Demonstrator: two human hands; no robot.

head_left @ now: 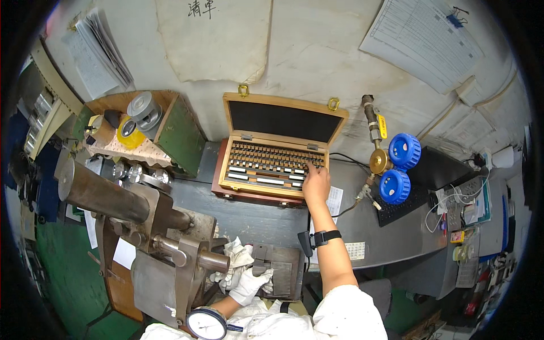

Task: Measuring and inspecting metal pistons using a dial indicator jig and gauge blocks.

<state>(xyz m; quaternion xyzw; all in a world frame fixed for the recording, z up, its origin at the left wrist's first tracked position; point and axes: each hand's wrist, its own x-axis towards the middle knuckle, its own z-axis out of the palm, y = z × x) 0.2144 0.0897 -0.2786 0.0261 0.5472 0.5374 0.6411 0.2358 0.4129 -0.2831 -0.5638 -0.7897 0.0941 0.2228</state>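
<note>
A wooden case of gauge blocks [272, 180] stands with its lid raised against the wall, its small steel blocks sitting in rows. My bare right hand [315, 182] reaches into the right end of the case, fingertips drawn together at the blocks. Whatever they pinch is too small to make out. My left hand [247, 288], in a white glove, rests low at the near edge of a dark metal plate [288, 272], fingers apart. Beside it lies a crumpled white cloth or glove [233, 260].
A heavy metal stand with a thick cylinder [102, 190] fills the left, a dial gauge [207, 324] below it. Behind it is a green box [184, 133] of parts. Blue-knobbed valves [395, 186] project from the wall at right, near a black keyboard [403, 203].
</note>
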